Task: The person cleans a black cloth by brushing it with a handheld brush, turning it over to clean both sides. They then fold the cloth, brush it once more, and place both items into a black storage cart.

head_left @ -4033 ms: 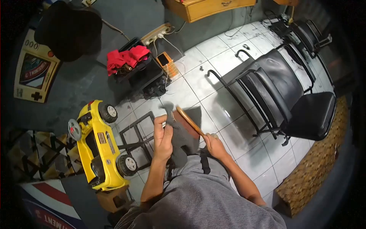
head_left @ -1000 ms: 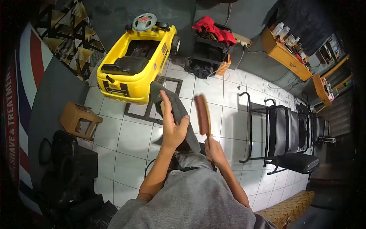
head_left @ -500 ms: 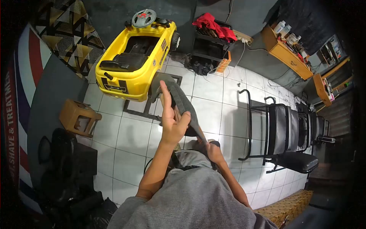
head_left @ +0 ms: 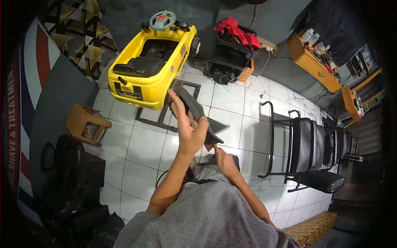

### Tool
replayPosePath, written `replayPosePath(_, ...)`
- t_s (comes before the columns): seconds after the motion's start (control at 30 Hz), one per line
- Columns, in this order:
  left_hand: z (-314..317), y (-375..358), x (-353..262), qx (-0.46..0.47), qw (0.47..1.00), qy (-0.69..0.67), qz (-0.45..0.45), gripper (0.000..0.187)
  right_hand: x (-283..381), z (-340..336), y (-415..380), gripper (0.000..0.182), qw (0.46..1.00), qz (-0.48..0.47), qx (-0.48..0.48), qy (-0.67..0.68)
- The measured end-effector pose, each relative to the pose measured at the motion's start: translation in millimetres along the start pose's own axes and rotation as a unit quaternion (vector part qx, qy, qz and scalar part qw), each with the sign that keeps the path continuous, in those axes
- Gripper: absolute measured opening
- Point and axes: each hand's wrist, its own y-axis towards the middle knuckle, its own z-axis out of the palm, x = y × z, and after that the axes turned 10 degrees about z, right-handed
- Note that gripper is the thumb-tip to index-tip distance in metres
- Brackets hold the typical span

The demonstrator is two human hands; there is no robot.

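Observation:
A dark grey cloth [head_left: 193,104] hangs folded in front of my body, over the tiled floor. My left hand [head_left: 191,134] grips it along its left side, the thumb across the front and a long finger stretched up beside it. Other fingers show partly behind the fold. Below, my right hand [head_left: 225,162] is closed with its fingertips at the lower end of the cloth, where a small reddish patch [head_left: 209,146] shows. A pointed flap of the cloth sticks out to the right above that hand.
A yellow ride-on toy car [head_left: 159,89] stands ahead on the left, near a dark metal frame [head_left: 157,124] on the floor. A brown stool [head_left: 89,124] is at left. Black-framed chairs [head_left: 304,144] line the right, below a wooden shelf [head_left: 312,66] with bottles. A black rack [head_left: 227,62] holds red cloth.
The cloth was stretched down to my right hand; now its lower end is slacker and a flap spreads right. My right hand has moved slightly left. The view has shifted a little.

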Motion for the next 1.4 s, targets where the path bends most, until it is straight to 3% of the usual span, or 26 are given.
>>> replayPosePath(0.03, -3.6, 2.4, -0.2, -0.019, 0.998, -0.044, -0.029, 0.096, -16.7, 3.9, 3.7, 0.039, 0.991, -0.015, -0.031, -0.128)
replayPosePath(0.1, -10.8, 2.9, -1.0, -0.015, 0.999, -0.008, -0.033, 0.096, -40.9, 3.0, 6.3, 0.038, 0.994, 0.005, -0.008, -0.108)
replayPosePath(0.17, -16.9, -2.7, 1.0, -0.01, 0.998, 0.048, -0.033, 0.098, -43.4, -1.3, 0.9, 0.041, 0.982, 0.057, -0.032, -0.178)
replayPosePath(0.23, -9.0, -4.4, -3.3, -0.036, 0.999, -0.022, -0.031, 0.099, -39.9, -5.5, 4.4, 0.045, 0.987, 0.046, -0.039, -0.148)
replayPosePath(0.3, -5.7, -6.2, -4.1, -0.063, 0.997, 0.027, -0.019, 0.101, 5.5, -17.3, -3.6, 0.047, 0.992, 0.103, -0.027, 0.065)
replayPosePath(0.33, -5.8, -7.5, -0.9, -0.058, 0.998, 0.023, -0.017, 0.102, 41.1, -28.9, -11.8, 0.046, 0.959, 0.173, 0.052, 0.218)
replayPosePath(0.37, -4.7, -8.6, 1.4, -0.056, 0.998, 0.022, -0.019, 0.102, 60.2, -34.2, -16.9, 0.046, 0.959, 0.175, 0.05, 0.219)
replayPosePath(0.43, -1.2, -8.5, 4.3, -0.06, 0.997, 0.038, -0.014, 0.101, 84.0, -36.7, -21.0, 0.042, 0.906, 0.081, 0.137, 0.392)
replayPosePath(0.47, 5.8, -2.4, -9.4, -0.058, 0.994, 0.09, -0.001, 0.099, 91.1, -29.0, -20.5, 0.04, 0.946, 0.036, 0.091, 0.309)
replayPosePath(0.5, 10.5, 0.1, -2.1, -0.092, 0.993, 0.077, 0.022, 0.097, 91.7, -21.5, -17.5, 0.04, 0.946, 0.036, 0.09, 0.309)
replayPosePath(0.57, -0.7, 10.1, 3.3, -0.039, 0.998, 0.022, 0.046, 0.099, 76.1, -5.0, -4.3, 0.039, 0.975, -0.051, 0.064, 0.207)
replayPosePath(0.63, 0.0, 19.0, -4.1, -0.097, 0.994, -0.039, 0.026, 0.096, 31.3, 7.8, 12.2, 0.04, 0.988, -0.058, 0.021, 0.144)
replayPosePath(0.67, 0.1, 22.4, -27.6, -0.099, 0.989, -0.079, -0.073, 0.094, 13.9, 8.8, 15.4, 0.038, 0.999, -0.03, 0.005, 0.022)
replayPosePath(0.7, -3.2, 21.7, -21.9, -0.1, 0.989, -0.079, -0.071, 0.094, 4.8, 7.8, 13.5, 0.036, 0.995, -0.001, -0.01, -0.1)
replayPosePath(0.77, -9.2, 19.2, -5.7, -0.12, 0.99, -0.075, -0.023, 0.094, -10.3, 5.0, 7.6, 0.037, 0.996, 0.033, 0.007, -0.082)
replayPosePath(0.83, -9.4, 9.3, -6.1, -0.122, 0.988, -0.084, -0.036, 0.094, -24.0, 2.0, 3.8, 0.042, 0.99, 0.08, -0.025, -0.109)
replayPosePath(0.9, -8.3, 2.8, -1.6, -0.142, 0.989, -0.031, -0.015, 0.091, -10.3, -5.9, 3.9, 0.043, 0.994, 0.045, -0.052, -0.087)
replayPosePath(1.0, -4.5, -5.6, 5.7, -0.159, 0.987, 0.015, -0.023, 0.089, 55.1, -27.3, -11.1, 0.046, 0.959, 0.15, 0.015, 0.241)
replayPosePath(1.03, -5.1, -9.0, 9.6, -0.151, 0.987, 0.039, -0.036, 0.088, 66.4, -27.7, -16.3, 0.046, 0.958, 0.152, 0.012, 0.242)
replayPosePath(1.1, -5.0, -10.9, 12.3, -0.159, 0.986, 0.035, -0.036, 0.086, 80.9, -23.1, -20.7, 0.045, 0.967, 0.031, 0.006, 0.254)
replayPosePath(1.13, -5.5, -11.2, 12.6, -0.169, 0.984, 0.033, -0.035, 0.085, 85.1, -17.7, -21.6, 0.044, 0.981, -0.024, -0.012, 0.194)
replayPosePath(1.17, -6.2, -9.8, 8.2, -0.167, 0.985, 0.033, -0.034, 0.085, 105.2, -17.8, -28.8, 0.041, 0.965, 0.008, 0.031, 0.261)
replayPosePath(1.23, -9.0, -5.7, -5.3, -0.162, 0.984, 0.018, -0.072, 0.086, 103.6, -9.5, -18.4, 0.037, 0.987, -0.077, 0.038, 0.134)
replayPosePath(1.3, -11.3, -2.0, -10.5, -0.161, 0.985, 0.005, -0.065, 0.085, 68.5, 5.0, -1.8, 0.035, 0.989, -0.064, 0.055, 0.125)
replayPosePath(1.37, -7.9, 8.4, -27.8, -0.191, 0.97, -0.139, -0.053, 0.084, 33.2, 14.8, 11.2, 0.037, 0.996, -0.001, -0.03, -0.078)
replayPosePath(1.4, -3.7, 12.6, -35.0, -0.201, 0.969, -0.138, -0.046, 0.084, 7.2, 15.6, 14.4, 0.04, 0.992, 0.032, 0.002, -0.119)
